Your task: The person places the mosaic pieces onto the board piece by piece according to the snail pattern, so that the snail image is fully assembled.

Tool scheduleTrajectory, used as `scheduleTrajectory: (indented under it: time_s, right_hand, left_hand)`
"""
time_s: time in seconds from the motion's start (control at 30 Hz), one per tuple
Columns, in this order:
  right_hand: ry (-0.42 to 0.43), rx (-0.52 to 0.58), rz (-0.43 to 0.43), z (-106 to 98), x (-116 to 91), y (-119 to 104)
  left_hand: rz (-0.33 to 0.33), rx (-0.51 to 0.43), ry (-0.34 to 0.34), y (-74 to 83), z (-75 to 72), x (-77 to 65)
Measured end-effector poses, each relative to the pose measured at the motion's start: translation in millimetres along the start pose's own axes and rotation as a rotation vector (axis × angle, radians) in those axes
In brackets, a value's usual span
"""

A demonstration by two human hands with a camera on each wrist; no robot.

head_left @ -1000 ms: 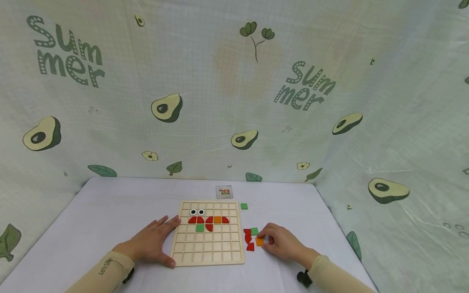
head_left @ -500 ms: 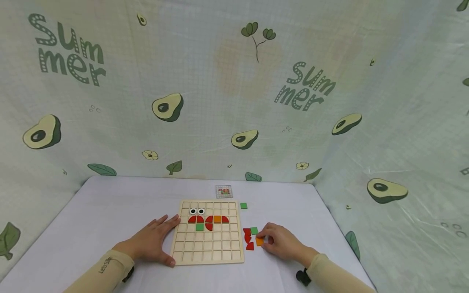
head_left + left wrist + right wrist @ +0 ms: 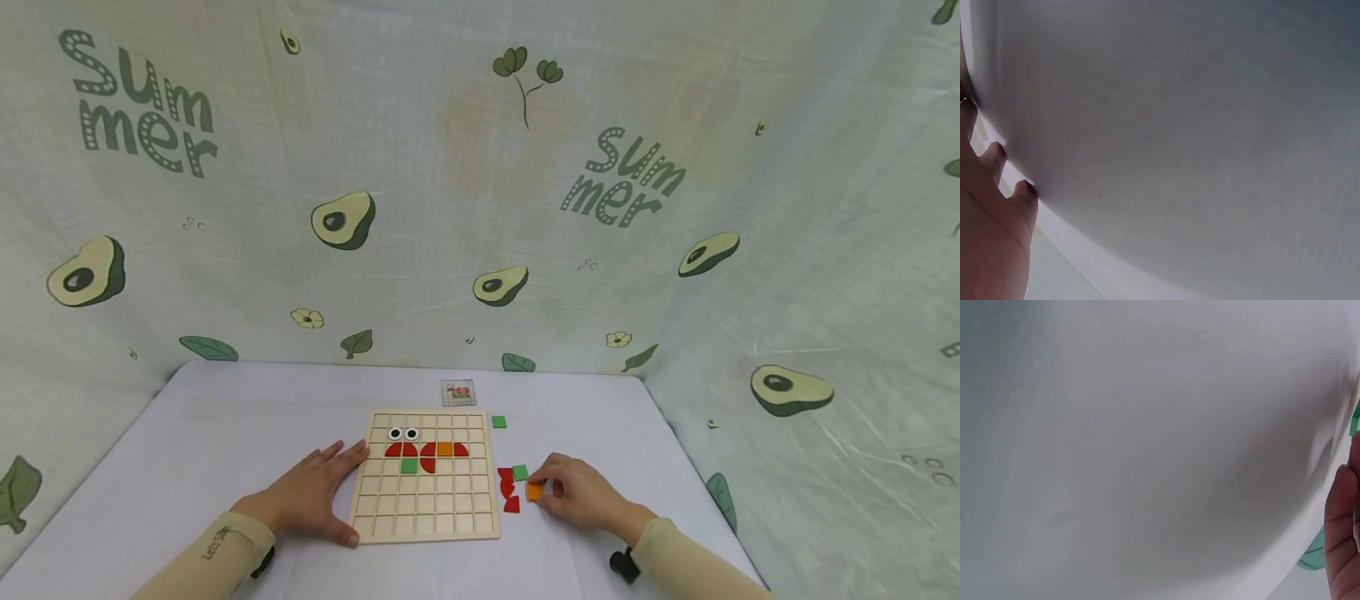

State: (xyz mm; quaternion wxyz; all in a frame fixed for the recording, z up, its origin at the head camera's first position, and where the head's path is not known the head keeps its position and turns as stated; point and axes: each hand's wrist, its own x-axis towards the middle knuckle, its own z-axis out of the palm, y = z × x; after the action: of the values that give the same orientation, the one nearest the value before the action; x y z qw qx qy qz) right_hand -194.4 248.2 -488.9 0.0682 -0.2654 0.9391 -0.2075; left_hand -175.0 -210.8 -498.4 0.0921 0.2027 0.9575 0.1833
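A wooden grid board (image 3: 426,503) lies on the table in the head view. My left hand (image 3: 311,492) rests at its left edge, fingers spread, thumb by the near left corner. Set in the board are two eye tiles (image 3: 403,434), several red quarter-round tiles (image 3: 461,450), an orange square (image 3: 445,449) and a green square (image 3: 408,466). Right of the board, my right hand (image 3: 581,492) pinches another orange square tile (image 3: 534,492) between thumb and fingers. Beside it lie a loose green square (image 3: 521,472) and several red pieces (image 3: 507,489). Neither wrist view shows the board.
A small picture card (image 3: 459,392) lies behind the board. One more green square (image 3: 499,422) sits off the board's far right corner. The white-covered table (image 3: 247,417) meets a printed curtain at the back and sides.
My right hand has shifted slightly right and away from me, and the orange square has moved with it. The left hand has stayed on the board's edge.
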Motion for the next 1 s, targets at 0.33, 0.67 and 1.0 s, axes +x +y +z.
scheduleTrajectory:
  time_s: [0.33, 0.67, 1.0]
  right_hand:
    - [0.021, -0.005, 0.003, -5, 4, 2]
    - [0.05, -0.016, -0.014, -10, 18, -4]
    - [0.05, -0.006, -0.033, -10, 34, -16]
  left_hand:
    - [-0.001, -0.008, -0.006, 0.4, 1.5, 0.0]
    - [0.006, 0.014, -0.008, 2.9, -1.3, 0.3]
    - [0.018, 0.011, -0.016, 6.4, -6.7, -1.4]
